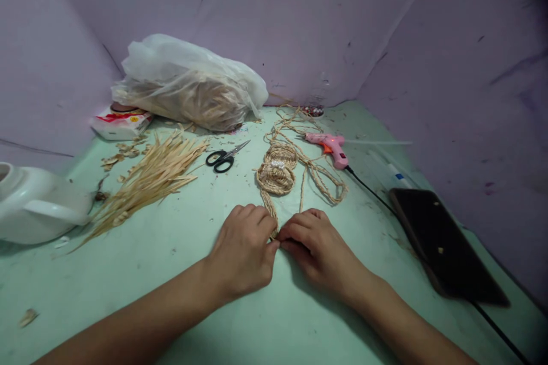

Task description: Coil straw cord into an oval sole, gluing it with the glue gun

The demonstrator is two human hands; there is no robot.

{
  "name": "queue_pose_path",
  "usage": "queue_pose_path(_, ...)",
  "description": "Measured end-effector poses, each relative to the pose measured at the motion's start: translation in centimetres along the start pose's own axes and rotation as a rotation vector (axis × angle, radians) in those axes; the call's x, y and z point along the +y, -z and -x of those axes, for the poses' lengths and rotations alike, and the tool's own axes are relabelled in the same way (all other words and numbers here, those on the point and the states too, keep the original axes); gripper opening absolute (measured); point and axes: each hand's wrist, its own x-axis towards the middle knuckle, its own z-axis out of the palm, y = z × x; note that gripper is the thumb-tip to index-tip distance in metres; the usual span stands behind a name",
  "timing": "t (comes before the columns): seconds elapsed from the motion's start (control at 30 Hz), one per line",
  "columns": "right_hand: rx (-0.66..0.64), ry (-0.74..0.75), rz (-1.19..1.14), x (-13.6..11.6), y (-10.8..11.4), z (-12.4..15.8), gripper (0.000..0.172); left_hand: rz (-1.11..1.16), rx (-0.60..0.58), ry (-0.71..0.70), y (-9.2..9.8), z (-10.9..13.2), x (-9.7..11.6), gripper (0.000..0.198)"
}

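Observation:
A coiled piece of braided straw cord (276, 179) lies mid-table, shaped in two rounded lobes with a whitish band at its waist. From its near side a length of cord (268, 205) runs down to my hands. My left hand (250, 245) pinches that cord between thumb and fingers. Opposite it, my right hand (314, 245) is closed on the same end, its fingertips meeting the left thumb. The very tip is hidden by the fingers. More loose cord (327, 182) loops on the table to the right of the coil.
Black-handled scissors (225, 159) and a bundle of dry straw strips (158, 162) lie left. A pink glue gun (327, 145), its cable and a dark phone-like slab (445, 245) are right. A stuffed plastic bag (192, 85), small box (122, 124) and white jug (43, 205) stand around.

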Motion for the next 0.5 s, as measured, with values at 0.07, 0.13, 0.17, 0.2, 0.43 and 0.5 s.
queue_pose_path(0.07, -0.006, 0.032, -0.002, -0.1, -0.1, 0.0, 0.018, 0.008, 0.000, 0.016, 0.0, 0.3, 0.0, 0.012)
queue_pose_path(0.13, -0.002, 0.037, 0.016, -0.2, -0.1, -0.1, 0.018, 0.013, 0.002, 0.049, 0.1, 0.4, 0.1, 0.012)
queue_pose_path(0.17, 0.006, 0.027, 0.029, -0.2, -0.1, -0.1, 0.016, 0.008, -0.002, 0.058, 0.1, 0.4, 0.1, 0.012)
queue_pose_path(0.2, 0.015, 0.011, 0.045, -0.2, -0.1, -0.1, 0.013, -0.004, -0.008, 0.057, 0.2, 0.4, 0.1, 0.012)
queue_pose_path(0.43, -0.003, 0.027, 0.091, -0.1, 0.1, 0.0, 0.011, -0.106, -0.076, -0.130, 1.3, 0.2, -0.3, 0.018)
queue_pose_path(0.5, 0.003, 0.023, 0.078, -0.2, 0.0, 0.0, 0.010, -0.086, -0.076, -0.164, 1.5, 0.2, -0.5, 0.019)
